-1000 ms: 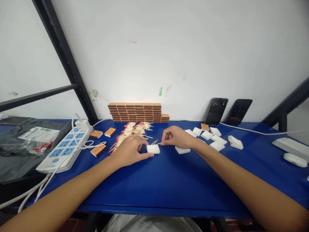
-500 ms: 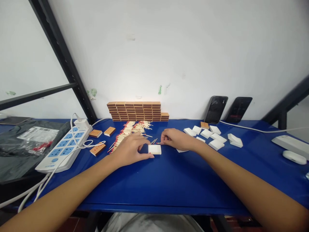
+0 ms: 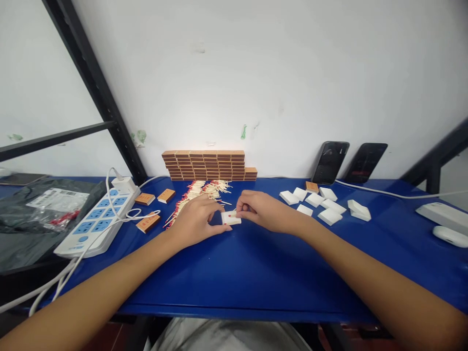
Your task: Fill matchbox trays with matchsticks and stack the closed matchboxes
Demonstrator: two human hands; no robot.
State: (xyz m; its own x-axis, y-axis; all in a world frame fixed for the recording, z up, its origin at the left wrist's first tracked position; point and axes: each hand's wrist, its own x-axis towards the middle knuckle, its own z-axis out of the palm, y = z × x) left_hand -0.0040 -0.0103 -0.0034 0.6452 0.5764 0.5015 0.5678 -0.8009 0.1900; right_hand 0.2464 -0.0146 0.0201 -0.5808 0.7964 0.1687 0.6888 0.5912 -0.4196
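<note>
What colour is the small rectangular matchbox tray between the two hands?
The small rectangular tray is white, as the head view shows.

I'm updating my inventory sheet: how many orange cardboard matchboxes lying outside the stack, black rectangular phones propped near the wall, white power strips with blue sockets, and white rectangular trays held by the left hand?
Orange matchboxes outside the stack: 4
Black phones: 2
White power strip: 1
White tray held by left hand: 1
Total: 8
</note>
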